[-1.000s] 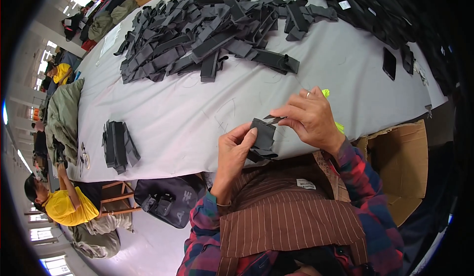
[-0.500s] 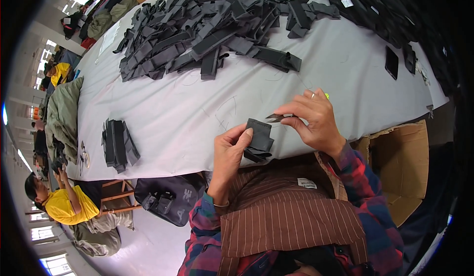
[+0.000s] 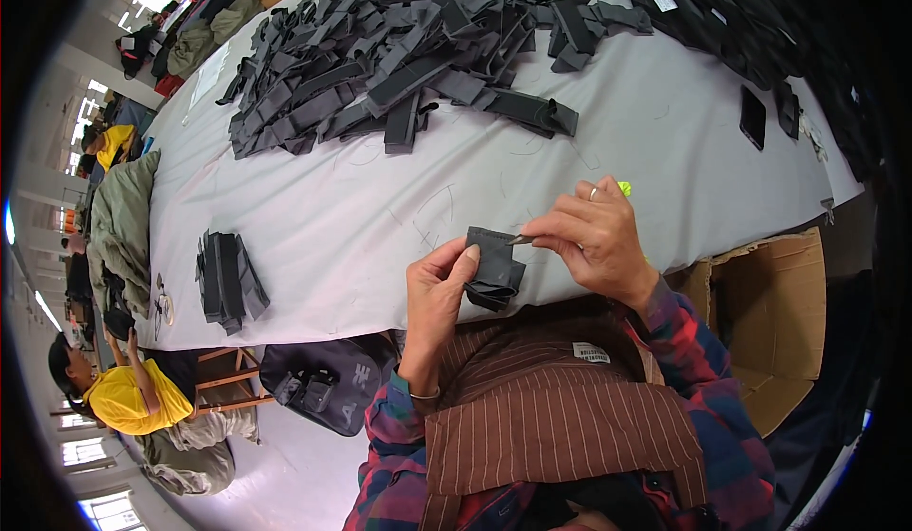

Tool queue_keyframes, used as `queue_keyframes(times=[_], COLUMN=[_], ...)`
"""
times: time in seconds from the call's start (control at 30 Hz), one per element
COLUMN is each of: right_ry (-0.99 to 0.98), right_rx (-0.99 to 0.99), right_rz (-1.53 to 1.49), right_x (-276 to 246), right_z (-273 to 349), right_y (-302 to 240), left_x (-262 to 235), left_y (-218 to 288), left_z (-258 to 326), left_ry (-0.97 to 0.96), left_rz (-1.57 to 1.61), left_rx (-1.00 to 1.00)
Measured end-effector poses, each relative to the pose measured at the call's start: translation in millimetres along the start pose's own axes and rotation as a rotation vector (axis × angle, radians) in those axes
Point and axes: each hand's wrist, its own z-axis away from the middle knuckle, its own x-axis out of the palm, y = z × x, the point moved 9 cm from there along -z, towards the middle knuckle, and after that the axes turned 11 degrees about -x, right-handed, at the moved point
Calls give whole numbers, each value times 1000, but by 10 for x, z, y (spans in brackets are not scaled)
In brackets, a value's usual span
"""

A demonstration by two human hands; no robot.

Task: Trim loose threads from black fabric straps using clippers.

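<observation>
Over the near edge of the table, my left hand (image 3: 436, 293) pinches a folded dark grey fabric strip (image 3: 492, 263) between thumb and fingers. A line of stitching runs along the strip's upper edge. From the right, my right hand (image 3: 597, 241) closes around small thread snips (image 3: 521, 239), most of them hidden in the fingers. Their tips meet the upper right corner of the strip. A bit of bright yellow-green (image 3: 624, 189) shows behind that hand; what it is I cannot tell.
A large heap of dark grey strips (image 3: 399, 66) covers the far table (image 3: 332, 199). Left lies a small stack of strips (image 3: 228, 279). A phone (image 3: 752, 118) lies right, near black garments (image 3: 760, 18). An open cardboard box (image 3: 774, 322) stands lower right. Someone in yellow (image 3: 142, 398) works at left.
My right hand has moved slightly left and down, bringing the snips' tips from just off the strip onto its corner. My left hand and the strip have shifted slightly left.
</observation>
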Motion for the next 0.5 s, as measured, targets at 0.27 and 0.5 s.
queue_keyframes(times=[0.27, 0.5], right_ry=[233, 52], right_rx=[525, 663], right_rz=[-796, -871], right_x=[-19, 480], right_z=[232, 585], right_y=[315, 234], left_x=[52, -117], left_y=[390, -61], left_z=[241, 112], left_ry=[-76, 117], left_rz=[-52, -3], left_rx=[404, 474])
